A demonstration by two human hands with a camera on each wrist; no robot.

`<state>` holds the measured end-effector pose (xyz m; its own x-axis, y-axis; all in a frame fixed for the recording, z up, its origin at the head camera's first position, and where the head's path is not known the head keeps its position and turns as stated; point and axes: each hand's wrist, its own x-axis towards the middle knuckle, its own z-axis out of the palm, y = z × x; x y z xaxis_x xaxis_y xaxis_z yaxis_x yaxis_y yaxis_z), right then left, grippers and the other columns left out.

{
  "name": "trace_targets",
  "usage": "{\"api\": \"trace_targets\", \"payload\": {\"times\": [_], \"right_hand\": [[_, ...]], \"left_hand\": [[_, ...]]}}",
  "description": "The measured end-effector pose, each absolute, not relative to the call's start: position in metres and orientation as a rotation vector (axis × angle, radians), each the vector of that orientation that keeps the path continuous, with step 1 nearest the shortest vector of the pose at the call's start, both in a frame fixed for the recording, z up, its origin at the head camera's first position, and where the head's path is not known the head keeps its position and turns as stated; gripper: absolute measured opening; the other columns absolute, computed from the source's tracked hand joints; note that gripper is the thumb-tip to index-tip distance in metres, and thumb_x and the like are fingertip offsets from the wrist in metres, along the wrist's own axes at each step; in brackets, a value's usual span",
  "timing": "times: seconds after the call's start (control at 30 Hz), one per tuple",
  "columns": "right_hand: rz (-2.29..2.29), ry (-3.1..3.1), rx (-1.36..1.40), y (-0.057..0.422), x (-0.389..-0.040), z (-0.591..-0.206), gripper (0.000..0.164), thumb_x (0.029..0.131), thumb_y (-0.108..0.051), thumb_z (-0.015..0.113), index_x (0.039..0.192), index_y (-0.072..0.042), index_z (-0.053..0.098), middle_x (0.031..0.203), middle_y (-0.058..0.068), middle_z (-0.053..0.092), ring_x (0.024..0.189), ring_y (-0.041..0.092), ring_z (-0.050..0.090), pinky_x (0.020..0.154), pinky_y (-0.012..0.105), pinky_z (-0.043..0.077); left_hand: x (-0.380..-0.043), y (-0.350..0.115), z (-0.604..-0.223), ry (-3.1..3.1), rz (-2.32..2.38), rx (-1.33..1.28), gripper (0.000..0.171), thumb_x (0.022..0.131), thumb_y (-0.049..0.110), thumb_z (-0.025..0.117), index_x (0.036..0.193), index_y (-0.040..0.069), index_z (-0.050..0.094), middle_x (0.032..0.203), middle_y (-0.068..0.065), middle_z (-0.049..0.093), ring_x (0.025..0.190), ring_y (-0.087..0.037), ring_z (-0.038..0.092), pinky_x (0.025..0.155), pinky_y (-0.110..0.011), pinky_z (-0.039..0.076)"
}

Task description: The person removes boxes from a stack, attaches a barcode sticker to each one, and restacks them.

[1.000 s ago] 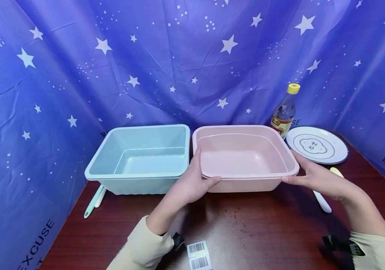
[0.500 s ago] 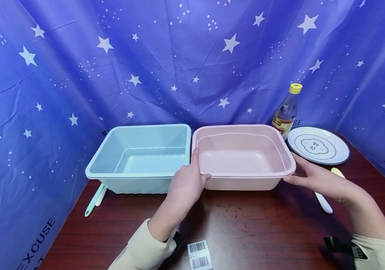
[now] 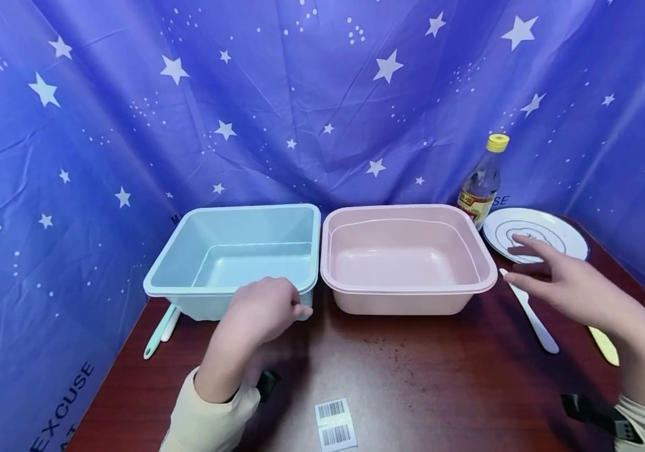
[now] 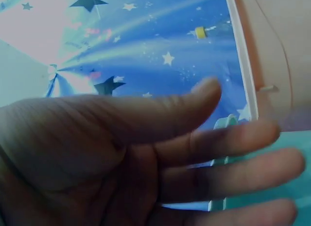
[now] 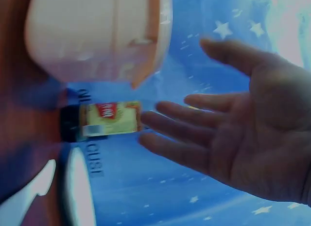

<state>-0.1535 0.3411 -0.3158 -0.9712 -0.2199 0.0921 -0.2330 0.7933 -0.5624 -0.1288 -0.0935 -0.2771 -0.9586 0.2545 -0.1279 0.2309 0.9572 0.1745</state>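
A pink basin (image 3: 401, 304) stands on the table, right of a light blue basin (image 3: 198, 306), with a narrow gap between them. My left hand (image 3: 262, 314) is over the blue basin's near right corner; in the left wrist view, its fingers (image 4: 243, 182) are spread and hold nothing. Whether it touches that basin I cannot tell. To the right of the pink basin, my right hand (image 3: 573, 289) is apart from it, fingers extended, above a white knife-shaped utensil (image 3: 537, 323) and in front of a white plate (image 3: 565, 235). Nothing is in its palm (image 5: 262, 153).
Behind the pink basin's right end stands a yellow-capped bottle (image 3: 476, 194). A yellow utensil (image 3: 603, 345) lies at the right, partly hidden by my arm. Green (image 3: 159, 334) and white handles (image 3: 171, 326) stick out by the blue basin. A barcode label (image 3: 336, 425) lies in front.
Both hands have let go of the pink basin. My left hand has moved left toward the blue basin, my right hand away to the right. The pink basin shifted slightly left earlier.
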Motion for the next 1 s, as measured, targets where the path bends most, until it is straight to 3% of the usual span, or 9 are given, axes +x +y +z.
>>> {"api": "trace_targets", "payload": {"times": [0.07,0.13,0.2,0.33,0.5,0.8,1.0], "right_hand": [[0.918,-2.864,0.321,0.338,-0.148,-0.309,0.060,0.099,-0.027,0.068,0.148,-0.002,0.045,0.140,0.026,0.054,0.106,0.008,0.066,0.069,0.013,0.048],[0.920,-2.772,0.303,0.332,-0.142,-0.302,0.049,0.097,-0.025,0.070,0.141,-0.008,0.056,0.135,0.009,0.060,0.095,-0.013,0.058,0.067,0.012,0.047],[0.960,-2.696,0.300,0.324,-0.135,-0.297,0.040,0.097,-0.023,0.071,0.135,-0.014,0.063,0.129,-0.009,0.062,0.087,-0.020,0.055,0.064,0.009,0.046],[1.036,-2.587,0.325,0.304,-0.126,-0.293,0.031,0.095,-0.016,0.073,0.125,-0.018,0.070,0.115,-0.025,0.062,0.081,-0.010,0.065,0.067,0.009,0.047],[1.145,-2.559,0.409,0.286,-0.118,-0.292,0.026,0.095,-0.009,0.071,0.120,-0.016,0.072,0.111,-0.009,0.070,0.086,0.002,0.068,0.073,0.010,0.047],[1.345,-2.568,0.732,0.249,-0.109,-0.300,0.025,0.098,-0.002,0.065,0.119,-0.012,0.071,0.106,0.006,0.073,0.086,0.014,0.071,0.073,0.022,0.055],[1.504,-2.567,0.862,0.221,-0.109,-0.313,0.020,0.099,-0.002,0.062,0.117,-0.009,0.070,0.103,0.001,0.073,0.087,0.016,0.071,0.072,0.027,0.057]], "left_hand": [[-0.127,-0.096,-0.277,2.907,0.243,0.422,0.024,0.091,0.036,0.075,0.069,0.027,0.068,0.067,0.008,0.058,0.065,-0.014,0.053,0.062,-0.038,0.046],[-0.125,-0.097,-0.277,2.870,0.268,0.476,0.016,0.090,0.035,0.076,0.076,0.029,0.071,0.072,0.010,0.061,0.067,-0.012,0.055,0.064,-0.038,0.047],[-0.124,-0.098,-0.278,2.831,0.300,0.525,0.011,0.090,0.033,0.077,0.081,0.029,0.073,0.074,0.011,0.062,0.069,-0.010,0.057,0.067,-0.038,0.049],[-0.121,-0.101,-0.282,2.797,0.334,0.582,0.008,0.089,0.032,0.078,0.085,0.029,0.072,0.079,0.015,0.062,0.074,-0.006,0.058,0.073,-0.036,0.050],[-0.119,-0.110,-0.292,2.770,0.422,0.595,0.009,0.089,0.031,0.077,0.086,0.029,0.070,0.082,0.015,0.062,0.075,-0.007,0.057,0.074,-0.036,0.049],[-0.116,-0.127,-0.307,2.612,0.792,0.738,0.004,0.096,0.027,0.071,0.093,0.024,0.071,0.079,0.016,0.063,0.072,-0.005,0.057,0.069,-0.030,0.048],[-0.109,-0.135,-0.316,2.573,0.952,0.682,0.004,0.098,0.025,0.067,0.098,0.022,0.070,0.077,0.014,0.062,0.072,-0.007,0.058,0.067,-0.030,0.049]]}}
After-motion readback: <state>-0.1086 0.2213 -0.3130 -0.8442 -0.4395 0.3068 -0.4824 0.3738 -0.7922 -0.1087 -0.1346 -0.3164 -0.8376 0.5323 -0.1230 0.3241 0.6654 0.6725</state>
